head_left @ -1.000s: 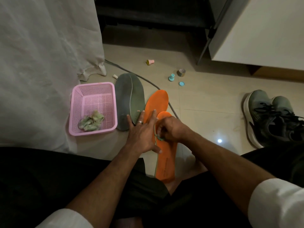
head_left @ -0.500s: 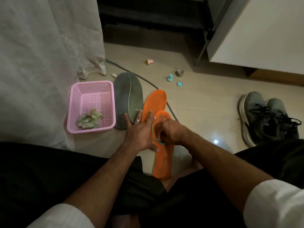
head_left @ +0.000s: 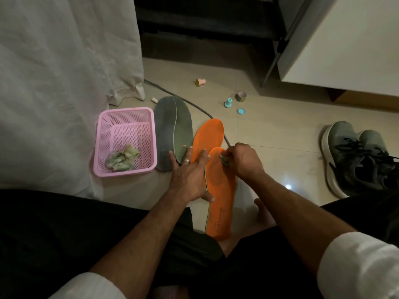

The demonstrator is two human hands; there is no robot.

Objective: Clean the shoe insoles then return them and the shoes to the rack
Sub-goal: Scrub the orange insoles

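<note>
On the floor between the person's knees, the near orange insole (head_left: 221, 199) is lying lengthwise, its toe overlapping the second orange insole (head_left: 208, 134). Left hand (head_left: 190, 178) is lying flat, fingers spread, pressing on the near insole's left edge and onto its neighbour. Right hand (head_left: 244, 160) is curling round a small greyish wipe (head_left: 224, 161), pinching it against the near insole's toe end.

Two grey-green insoles (head_left: 173, 134) are lying just beside the orange pair, next to a pink basket (head_left: 124, 117) holding a crumpled used wipe (head_left: 122, 159). Grey shoes (head_left: 358, 156) are sitting well apart, to the right.

Judgement: wiping step, toe area. Best done with the left hand pinning the foam so it is not sliding or buckling, wipe travelling in long passes toward the heel, folding to a fresh face as it soils. Light pressure at the thin edge.

Writing: faint print near the heel of the near insole, too small to read. Small red mark on one grey-green insole, illegible.
</note>
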